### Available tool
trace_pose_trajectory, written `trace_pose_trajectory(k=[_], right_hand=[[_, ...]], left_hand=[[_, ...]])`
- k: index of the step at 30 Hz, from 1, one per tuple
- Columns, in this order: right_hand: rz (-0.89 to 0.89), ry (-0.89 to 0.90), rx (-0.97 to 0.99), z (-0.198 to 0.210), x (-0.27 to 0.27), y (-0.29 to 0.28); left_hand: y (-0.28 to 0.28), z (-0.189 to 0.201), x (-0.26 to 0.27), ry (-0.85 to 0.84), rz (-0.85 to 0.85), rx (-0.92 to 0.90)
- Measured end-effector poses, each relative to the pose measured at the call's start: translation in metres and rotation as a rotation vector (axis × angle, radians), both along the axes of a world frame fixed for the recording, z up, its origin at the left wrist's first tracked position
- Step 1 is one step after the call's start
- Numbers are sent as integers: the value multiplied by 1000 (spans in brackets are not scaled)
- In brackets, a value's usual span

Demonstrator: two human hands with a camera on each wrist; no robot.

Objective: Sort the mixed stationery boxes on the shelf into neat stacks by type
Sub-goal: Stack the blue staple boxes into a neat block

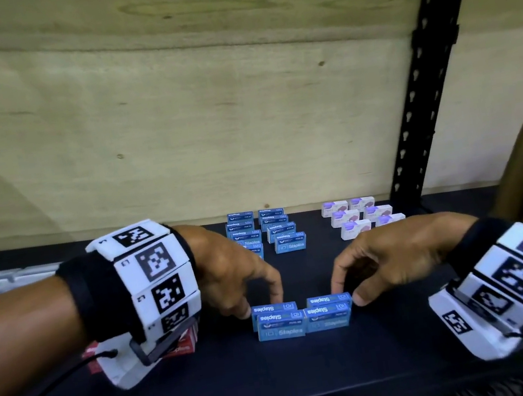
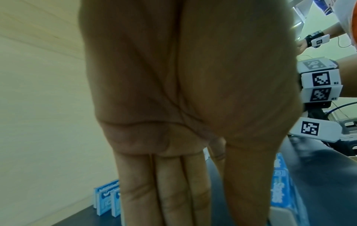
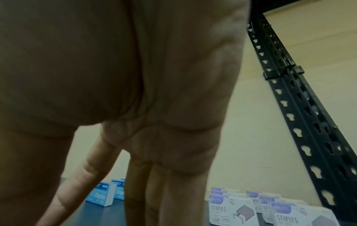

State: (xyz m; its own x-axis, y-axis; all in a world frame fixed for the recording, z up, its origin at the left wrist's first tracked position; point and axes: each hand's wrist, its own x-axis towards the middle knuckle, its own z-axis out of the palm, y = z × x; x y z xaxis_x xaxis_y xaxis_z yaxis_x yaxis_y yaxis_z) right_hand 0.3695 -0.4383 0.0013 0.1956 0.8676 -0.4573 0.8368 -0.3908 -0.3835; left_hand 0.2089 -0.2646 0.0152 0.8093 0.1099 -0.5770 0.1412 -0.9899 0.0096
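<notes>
Dark shelf (image 1: 383, 367) against pale board. At lower centre of the head view, our left hand (image 1: 230, 271) and right hand (image 1: 399, 254) pinch the outer ends of four blue staple boxes (image 1: 303, 316). Only the right wrist view reads "STAPLES" on the white boxes (image 3: 230, 211), lower right; only the head view shows red boxes (image 1: 184, 345) under our left wrist.

We note a black strap on each wrist carrying a band of white blocks, each block printed with a black square coded marker. The left hand (image 1: 230, 267) and right hand (image 1: 396, 255) are bare, without sleeves. Below each wrist hangs a white housing (with a thin black cable trailing from it).
</notes>
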Motion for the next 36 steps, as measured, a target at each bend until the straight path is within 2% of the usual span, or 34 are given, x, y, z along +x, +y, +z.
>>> trace_pose_trajectory(k=[15, 19, 26, 36], right_hand=[[-8, -131, -20, 5, -16, -2], [-76, -134, -46, 3, -15, -3], [-111, -183, -42, -1, -22, 4], [-30, -247, -36, -7, -33, 9]], left_hand=[[-13, 5, -9, -25, -13, 73], [-14, 6, -10, 14, 37, 77], [-21, -2, -9, -83, 120, 98], [-39, -7, -10, -88, 53, 240]])
